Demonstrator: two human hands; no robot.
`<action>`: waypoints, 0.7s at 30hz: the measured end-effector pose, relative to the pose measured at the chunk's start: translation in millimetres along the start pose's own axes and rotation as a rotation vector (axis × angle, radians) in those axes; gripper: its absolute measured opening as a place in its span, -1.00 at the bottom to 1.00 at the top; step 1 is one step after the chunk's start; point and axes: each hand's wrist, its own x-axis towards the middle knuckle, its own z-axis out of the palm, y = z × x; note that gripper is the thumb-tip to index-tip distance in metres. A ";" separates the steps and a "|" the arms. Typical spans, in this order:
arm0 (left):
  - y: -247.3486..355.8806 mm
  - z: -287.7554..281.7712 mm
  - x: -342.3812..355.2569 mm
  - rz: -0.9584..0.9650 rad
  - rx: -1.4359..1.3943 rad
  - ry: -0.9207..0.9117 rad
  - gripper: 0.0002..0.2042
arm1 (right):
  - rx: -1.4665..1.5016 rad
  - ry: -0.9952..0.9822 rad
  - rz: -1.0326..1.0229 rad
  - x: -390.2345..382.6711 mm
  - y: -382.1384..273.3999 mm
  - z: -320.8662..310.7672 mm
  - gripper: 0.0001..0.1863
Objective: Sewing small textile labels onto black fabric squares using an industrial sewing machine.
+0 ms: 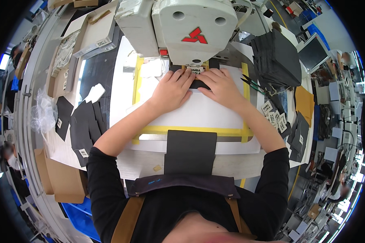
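Observation:
Under the head of a white industrial sewing machine [194, 32] lies a black fabric piece [198, 84] with a small white printed label [196, 69] at its far edge. My left hand [172, 90] rests on it from the left, fingers stretched out toward the label. From the right, my right hand [222, 88] lies flat on the same piece, its fingertips beside the label. Both hands press down without gripping. The machine head hides the needle area. Between my forearms and body, another black piece [190, 154] hangs over the table's near edge.
Yellow tape [182, 129] frames the white work surface. A tall stack of black pieces [275, 56] stands at right, with green-handled snips [253, 85] and loose labels [275, 119] nearby. Left are cut black pieces [85, 125], open boxes [95, 30] and a plastic bag [44, 111].

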 end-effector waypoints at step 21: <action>-24.8 -2.9 -6.6 -0.206 -0.066 -0.125 -0.23 | 0.142 -0.019 -0.011 9.4 8.1 16.9 -0.55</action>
